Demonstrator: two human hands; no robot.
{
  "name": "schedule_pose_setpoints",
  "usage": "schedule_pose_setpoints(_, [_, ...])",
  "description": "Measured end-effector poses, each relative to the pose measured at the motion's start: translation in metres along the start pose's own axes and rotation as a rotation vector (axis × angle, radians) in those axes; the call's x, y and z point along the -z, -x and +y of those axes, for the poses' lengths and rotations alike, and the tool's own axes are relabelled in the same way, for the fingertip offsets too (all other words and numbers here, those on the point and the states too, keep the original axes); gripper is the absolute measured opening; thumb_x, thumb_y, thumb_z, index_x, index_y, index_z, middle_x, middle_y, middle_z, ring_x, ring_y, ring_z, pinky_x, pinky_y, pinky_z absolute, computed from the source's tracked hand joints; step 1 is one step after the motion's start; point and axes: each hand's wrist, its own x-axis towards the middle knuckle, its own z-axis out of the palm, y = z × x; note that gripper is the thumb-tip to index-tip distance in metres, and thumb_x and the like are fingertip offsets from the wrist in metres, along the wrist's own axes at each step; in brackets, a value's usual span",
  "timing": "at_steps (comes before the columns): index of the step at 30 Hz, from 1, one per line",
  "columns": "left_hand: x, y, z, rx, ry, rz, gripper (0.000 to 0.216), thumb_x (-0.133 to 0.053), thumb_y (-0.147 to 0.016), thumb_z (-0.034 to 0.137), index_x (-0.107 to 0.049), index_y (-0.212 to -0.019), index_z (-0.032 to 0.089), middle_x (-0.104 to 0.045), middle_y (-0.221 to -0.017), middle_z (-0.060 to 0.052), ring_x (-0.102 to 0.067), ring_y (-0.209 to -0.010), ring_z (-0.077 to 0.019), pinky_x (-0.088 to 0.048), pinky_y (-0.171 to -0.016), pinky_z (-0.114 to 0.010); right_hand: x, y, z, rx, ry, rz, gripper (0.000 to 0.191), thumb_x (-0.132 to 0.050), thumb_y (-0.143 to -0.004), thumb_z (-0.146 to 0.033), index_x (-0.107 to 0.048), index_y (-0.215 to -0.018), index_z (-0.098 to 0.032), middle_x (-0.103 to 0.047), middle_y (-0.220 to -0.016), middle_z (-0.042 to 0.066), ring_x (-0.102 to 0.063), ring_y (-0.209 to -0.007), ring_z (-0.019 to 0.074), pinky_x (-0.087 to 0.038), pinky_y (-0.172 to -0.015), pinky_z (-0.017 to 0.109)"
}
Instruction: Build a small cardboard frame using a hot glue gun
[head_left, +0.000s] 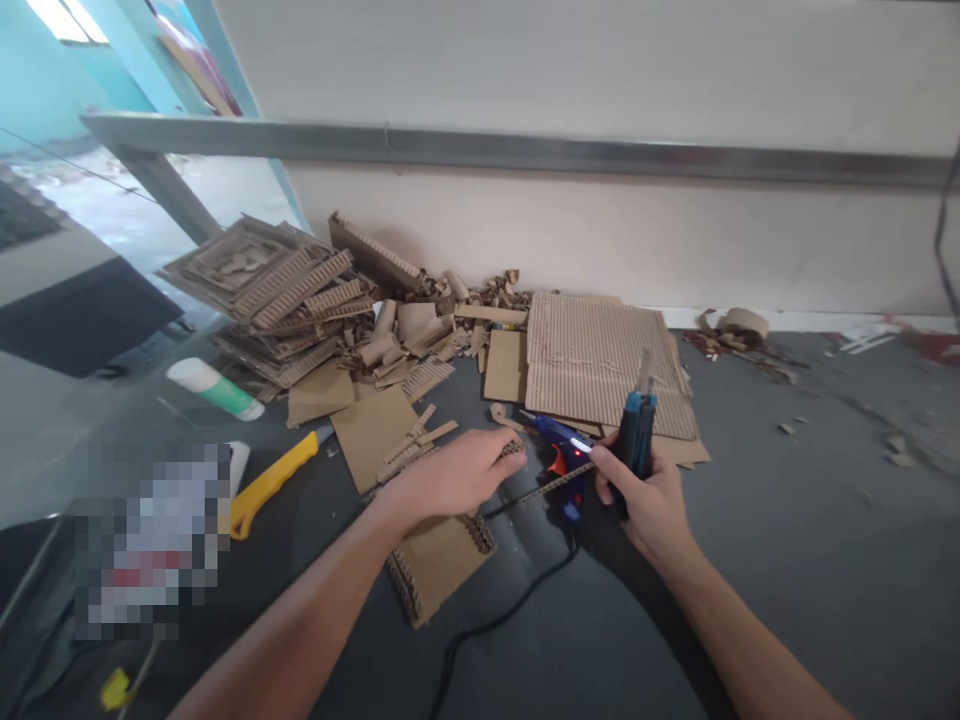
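Observation:
My left hand (457, 468) is closed, its fingers pinching a small piece of corrugated cardboard (513, 449). Below it lies a flat cardboard panel (441, 568) with corrugated strips standing along its edges. My right hand (645, 495) is wrapped round a black and blue box cutter (637, 430), whose blade points up. Near that hand's fingertips is the end of a thin cardboard strip (556, 484), which slants down to the left; I cannot tell whether they grip it. Between my hands a blue glue gun (559, 436) with an orange trigger and a small red light lies on the table.
Stacked cardboard frames (277, 285) and loose scraps (405, 335) line the back left. Corrugated sheets (600, 355) lie behind the glue gun. To the left are a yellow cutter (277, 482) and a white-green tube (216, 388). A black cord (499, 622) crosses the front.

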Motion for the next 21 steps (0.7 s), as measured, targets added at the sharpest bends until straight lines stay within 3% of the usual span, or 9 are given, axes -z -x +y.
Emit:
schedule_pose_setpoints(2, [-0.005,-0.002,0.004,-0.015,-0.037,0.049,0.047,-0.028,-0.101,0.050,-0.058,-0.121,0.021,-0.065,-0.124,-0.013,-0.062,-0.109,-0.0280,-0.047,-0.084,-0.036,0.000,-0.002,-0.003,-0.002,-0.047,0.016,0.028,-0.078,-0.076,-0.036,-0.058,-0.087,-0.019,-0.054,-0.054,-0.007,-0.046,-0.039,0.0078,-0.036,-0.039,0.021])
schedule_pose_setpoints(5, [-0.013,-0.005,0.008,-0.026,-0.084,0.069,0.051,-0.027,-0.103,0.045,-0.042,-0.145,0.020,-0.044,-0.152,-0.012,-0.041,-0.138,-0.0288,-0.038,-0.105,-0.039,-0.002,-0.001,-0.005,-0.015,-0.059,-0.006,0.029,-0.078,-0.076,-0.037,-0.058,-0.088,-0.019,-0.054,-0.053,-0.007,-0.045,-0.039,0.0076,-0.036,-0.039,0.021])
schedule_pose_setpoints(10, [-0.015,-0.005,0.009,-0.093,-0.134,0.096,0.053,-0.026,-0.103,0.043,-0.035,-0.151,0.021,-0.032,-0.159,-0.010,-0.031,-0.145,-0.0269,-0.033,-0.109,-0.035,-0.005,0.005,-0.005,-0.030,-0.023,-0.055,0.031,-0.076,-0.077,-0.041,-0.057,-0.086,-0.019,-0.055,-0.052,-0.007,-0.046,-0.037,0.0085,-0.037,-0.037,0.022])
schedule_pose_setpoints(13, [-0.013,-0.003,0.010,-0.096,-0.074,0.125,0.052,-0.023,-0.103,0.049,-0.046,-0.141,0.024,-0.045,-0.147,-0.011,-0.045,-0.133,-0.0269,-0.041,-0.097,-0.033,-0.005,0.007,-0.006,0.013,0.035,-0.083,0.028,-0.075,-0.079,-0.040,-0.057,-0.087,-0.019,-0.056,-0.052,-0.007,-0.048,-0.037,0.0089,-0.039,-0.038,0.022])
schedule_pose_setpoints(15, [-0.011,-0.001,0.013,-0.068,-0.017,0.124,0.052,-0.021,-0.102,0.053,-0.057,-0.120,0.021,-0.061,-0.120,-0.012,-0.059,-0.106,-0.0253,-0.045,-0.084,-0.034,-0.006,0.008,-0.008,0.040,0.093,-0.097,0.026,-0.074,-0.080,-0.038,-0.058,-0.087,-0.019,-0.056,-0.052,-0.007,-0.049,-0.038,0.0091,-0.041,-0.040,0.023])
schedule_pose_setpoints(17, [-0.008,0.002,0.015,-0.053,0.056,0.117,0.053,-0.019,-0.101,0.056,-0.057,-0.100,0.020,-0.062,-0.091,-0.008,-0.058,-0.079,-0.0207,-0.045,-0.074,-0.034,-0.008,0.009,-0.013,0.050,0.135,-0.108,0.024,-0.074,-0.080,-0.037,-0.058,-0.087,-0.019,-0.057,-0.052,-0.007,-0.051,-0.039,0.0094,-0.043,-0.042,0.023])
schedule_pose_setpoints(21, [0.000,0.010,0.018,-0.105,0.189,0.038,0.049,-0.018,-0.101,0.055,-0.053,-0.098,0.020,-0.058,-0.090,-0.005,-0.052,-0.072,-0.0158,-0.045,-0.070,-0.030,-0.014,0.012,-0.029,0.073,0.160,-0.113,0.024,-0.074,-0.080,-0.038,-0.058,-0.086,-0.020,-0.057,-0.052,-0.006,-0.051,-0.039,0.0097,-0.044,-0.041,0.023])
